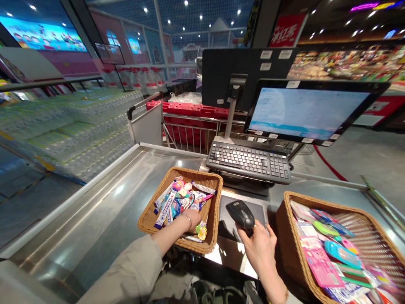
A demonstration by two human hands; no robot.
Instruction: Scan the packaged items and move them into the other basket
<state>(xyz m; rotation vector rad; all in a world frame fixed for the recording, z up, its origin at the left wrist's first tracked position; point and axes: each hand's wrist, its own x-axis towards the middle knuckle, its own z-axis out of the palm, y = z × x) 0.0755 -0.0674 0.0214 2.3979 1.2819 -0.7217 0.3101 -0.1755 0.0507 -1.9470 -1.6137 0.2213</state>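
My left hand (194, 218) reaches down into a wicker basket (148, 221) of small packaged goods, a bracelet at its wrist. Its fingers are hidden among the packets, so I cannot see whether they grip anything. Long blue-and-white wrapped sticks (166, 207) lie to the left of that hand, and a yellow-green wrapped piece (202, 232) lies just below it. Wrapped around the handle of a black barcode scanner (240, 213), my right hand (260, 241) holds it above the counter, between this basket and a second one.
The second wicker basket (286, 236), holding colourful packaged goods, stands at the right. Behind the scanner are a keyboard (247, 159) and a lit monitor (306, 110). A metal counter (114, 202) with a raised rim extends left. Stacked bottle packs (69, 131) stand beyond.
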